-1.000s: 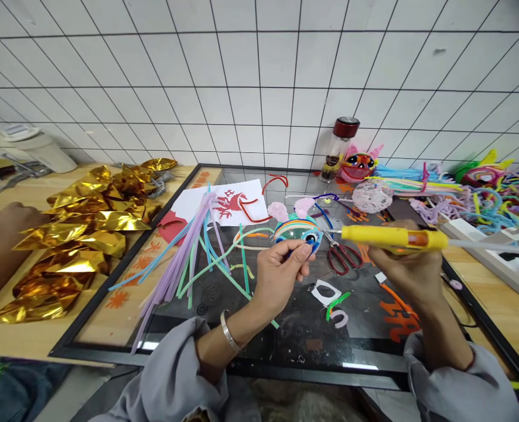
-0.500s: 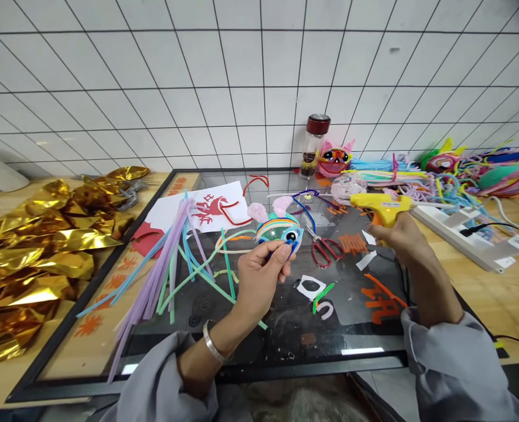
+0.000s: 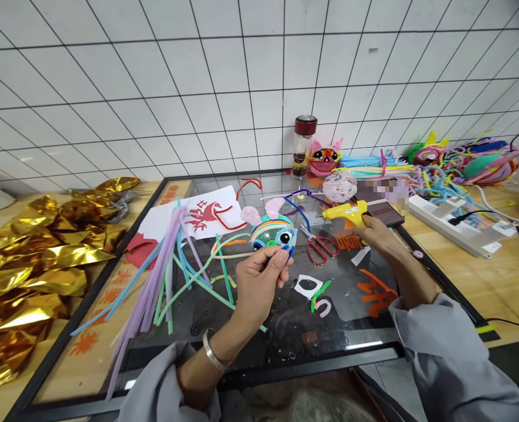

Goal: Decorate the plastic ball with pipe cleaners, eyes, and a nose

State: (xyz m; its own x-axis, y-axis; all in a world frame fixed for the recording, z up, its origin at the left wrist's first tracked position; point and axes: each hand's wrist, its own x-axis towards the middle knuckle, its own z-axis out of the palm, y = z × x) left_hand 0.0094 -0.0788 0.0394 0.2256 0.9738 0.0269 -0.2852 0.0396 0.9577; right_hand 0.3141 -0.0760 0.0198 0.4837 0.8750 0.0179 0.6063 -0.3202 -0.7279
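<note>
One pipe-cleaner animal head [image 3: 269, 233] (two pink ears on top) is held above the glass-topped table [image 3: 351, 319], pinched between the left hand [image 3: 259, 278]'s thumb and fingers. The right hand [image 3: 380, 234] grips one yellow glue gun [image 3: 344, 212]. One pair of scissors [image 3: 321, 250] lies nearby; one lidded bottle [image 3: 304, 149] stands before a white tiled wall [image 3: 176, 82].

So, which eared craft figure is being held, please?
The striped figure with rounded pink ears, in the left hand; the pink pointed-eared one and the yellow-eared one lie farther back.
</note>
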